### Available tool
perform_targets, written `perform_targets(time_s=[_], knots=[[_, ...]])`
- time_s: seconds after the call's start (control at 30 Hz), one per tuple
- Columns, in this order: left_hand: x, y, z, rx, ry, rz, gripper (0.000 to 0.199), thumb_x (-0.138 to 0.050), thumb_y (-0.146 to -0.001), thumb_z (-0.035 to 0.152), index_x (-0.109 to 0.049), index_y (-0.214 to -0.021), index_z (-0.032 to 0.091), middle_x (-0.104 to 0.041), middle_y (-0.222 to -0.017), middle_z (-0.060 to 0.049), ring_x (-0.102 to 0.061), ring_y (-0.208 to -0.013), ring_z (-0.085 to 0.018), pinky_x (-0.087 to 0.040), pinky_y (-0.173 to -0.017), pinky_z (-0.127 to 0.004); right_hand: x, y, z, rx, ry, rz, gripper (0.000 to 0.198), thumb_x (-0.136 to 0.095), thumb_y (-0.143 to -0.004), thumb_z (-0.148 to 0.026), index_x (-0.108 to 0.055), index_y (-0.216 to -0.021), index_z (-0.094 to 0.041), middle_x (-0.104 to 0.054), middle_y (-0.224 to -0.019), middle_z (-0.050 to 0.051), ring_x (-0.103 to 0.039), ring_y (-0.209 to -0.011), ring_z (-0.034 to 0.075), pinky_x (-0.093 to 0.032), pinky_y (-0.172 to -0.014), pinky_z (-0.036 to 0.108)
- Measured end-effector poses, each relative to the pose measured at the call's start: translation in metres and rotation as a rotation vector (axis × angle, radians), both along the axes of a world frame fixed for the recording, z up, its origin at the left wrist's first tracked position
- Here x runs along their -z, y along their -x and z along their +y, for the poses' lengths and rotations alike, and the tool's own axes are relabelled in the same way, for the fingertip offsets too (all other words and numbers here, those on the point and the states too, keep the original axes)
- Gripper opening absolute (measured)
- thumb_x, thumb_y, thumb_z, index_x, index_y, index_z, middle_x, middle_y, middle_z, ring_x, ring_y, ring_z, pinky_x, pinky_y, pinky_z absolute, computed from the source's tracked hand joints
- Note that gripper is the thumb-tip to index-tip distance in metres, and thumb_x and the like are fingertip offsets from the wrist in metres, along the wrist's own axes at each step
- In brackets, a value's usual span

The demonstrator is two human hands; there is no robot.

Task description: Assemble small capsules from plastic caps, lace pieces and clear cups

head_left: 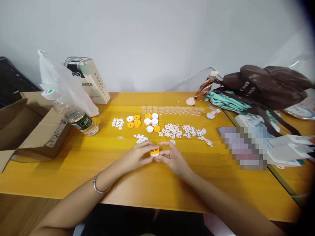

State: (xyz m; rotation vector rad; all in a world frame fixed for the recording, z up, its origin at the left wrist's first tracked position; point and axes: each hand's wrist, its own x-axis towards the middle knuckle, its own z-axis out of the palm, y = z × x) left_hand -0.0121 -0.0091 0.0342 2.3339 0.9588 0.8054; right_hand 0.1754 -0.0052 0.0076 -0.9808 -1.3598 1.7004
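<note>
Just above the table, an orange-and-white round plastic piece (155,152) is held between both hands. The fingers and thumb of my left hand (140,153) grip it from the left, a bracelet on that wrist. From the other side, my right hand (173,158) pinches it with its fingertips. Beyond the hands are small white knobs (141,139) in a loose pile. Similar orange and white round pieces (147,121) stand in groups behind. White openwork plastic parts (173,130) lie scattered to the right. Clear cups (172,110) form a row farther back.
On the left stand an open cardboard box (52,136), a water bottle (82,123), a plastic bag and a paper bag (98,83). Tiny rings (120,137) lie left of the knobs. To the right are a drink bottle (205,87), a brown bag (265,83) and a blurred-out flat object (242,149).
</note>
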Motion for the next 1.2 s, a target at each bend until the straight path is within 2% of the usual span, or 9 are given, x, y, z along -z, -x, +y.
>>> perform_targets(time_s=[0.13, 0.3, 0.43, 0.57, 0.77, 0.83, 0.93, 1.03, 1.2], knots=[[0.010, -0.002, 0.001, -0.004, -0.055, 0.002, 0.034, -0.050, -0.085, 0.015, -0.051, -0.119, 0.019, -0.058, -0.102, -0.009, -0.057, -0.092, -0.015, -0.050, -0.080, -0.033, 0.006, -0.002, 0.005, -0.010, 0.010, -0.001, 0.036, -0.067, -0.070, -0.029, -0.040, -0.093, -0.024, -0.068, -0.076, -0.001, -0.068, -0.078, 0.016, -0.051, -0.082, 0.036], [0.017, -0.004, 0.002, -0.020, -0.199, 0.086, 0.033, -0.043, -0.088, 0.016, -0.051, -0.120, 0.016, -0.057, -0.104, -0.012, -0.057, -0.094, -0.017, -0.052, -0.079, -0.033, 0.005, -0.005, 0.014, -0.099, -0.007, -0.019, 0.040, -0.070, -0.066, -0.029, -0.044, -0.094, -0.021, -0.068, -0.086, 0.002, -0.066, -0.081, 0.015, -0.049, -0.084, 0.035], [0.023, -0.006, 0.002, -0.021, -0.243, 0.122, 0.034, -0.041, -0.089, 0.017, -0.049, -0.122, 0.017, -0.056, -0.106, -0.013, -0.056, -0.095, -0.019, -0.052, -0.080, -0.036, 0.004, -0.007, 0.018, -0.089, -0.046, -0.044, 0.037, -0.072, -0.065, -0.030, -0.047, -0.092, -0.021, -0.067, -0.082, -0.001, -0.065, -0.079, 0.013, -0.049, -0.085, 0.035], [0.024, -0.007, 0.002, 0.015, -0.198, 0.122, 0.036, -0.046, -0.087, 0.022, -0.047, -0.123, 0.016, -0.053, -0.110, -0.014, -0.053, -0.101, -0.019, -0.049, -0.086, -0.037, 0.010, -0.009, 0.019, -0.091, -0.134, -0.099, 0.037, -0.073, -0.064, -0.031, -0.050, -0.090, -0.020, -0.066, -0.082, 0.001, -0.065, -0.077, 0.013, -0.052, -0.081, 0.033], [0.026, -0.007, 0.003, 0.013, -0.166, 0.089, 0.030, -0.047, -0.087, 0.021, -0.053, -0.115, 0.016, -0.057, -0.101, -0.011, -0.055, -0.094, -0.017, -0.050, -0.080, -0.032, 0.011, -0.011, 0.022, -0.055, -0.394, -0.306, 0.032, -0.072, -0.063, -0.036, -0.059, -0.087, -0.019, -0.066, -0.077, 0.002, -0.061, -0.067, 0.013, -0.054, -0.068, 0.030], [0.027, -0.007, 0.004, 0.006, -0.158, 0.098, 0.030, -0.048, -0.086, 0.021, -0.054, -0.115, 0.016, -0.057, -0.099, -0.011, -0.056, -0.092, -0.017, -0.050, -0.079, -0.032, 0.006, -0.021, 0.030, -0.012, -0.480, -0.384, 0.028, -0.069, -0.067, -0.038, -0.061, -0.085, -0.019, -0.066, -0.075, 0.002, -0.061, -0.065, 0.014, -0.053, -0.065, 0.030], [0.028, -0.006, 0.005, -0.003, -0.129, 0.097, 0.032, -0.049, -0.085, 0.020, -0.053, -0.116, 0.016, -0.057, -0.100, -0.011, -0.055, -0.093, -0.017, -0.049, -0.081, -0.033, -0.005, -0.050, 0.050, 0.224, -0.604, -0.548, 0.022, -0.060, -0.075, -0.039, -0.062, -0.084, -0.019, -0.066, -0.076, 0.004, -0.061, -0.068, 0.017, -0.051, -0.067, 0.032], [0.028, -0.005, 0.005, -0.006, -0.091, 0.091, 0.034, -0.051, -0.084, 0.021, -0.052, -0.118, 0.016, -0.056, -0.102, -0.011, -0.054, -0.096, -0.018, -0.048, -0.083, -0.034, -0.013, -0.087, 0.071, 0.437, -0.618, -0.737, 0.020, -0.056, -0.076, -0.037, -0.061, -0.081, -0.018, -0.065, -0.073, 0.005, -0.059, -0.063, 0.017, -0.049, -0.063, 0.032], [0.026, -0.003, 0.006, -0.003, -0.051, 0.081, 0.040, -0.053, -0.082, 0.021, -0.048, -0.122, 0.017, -0.056, -0.103, -0.010, -0.053, -0.097, -0.018, -0.047, -0.084, -0.036, -0.010, -0.113, 0.084, 0.325, -0.628, -0.945, 0.016, -0.058, -0.072, -0.029, -0.064, -0.082, -0.019, -0.065, -0.078, 0.006, -0.057, -0.066, 0.018, -0.046, -0.063, 0.032]])
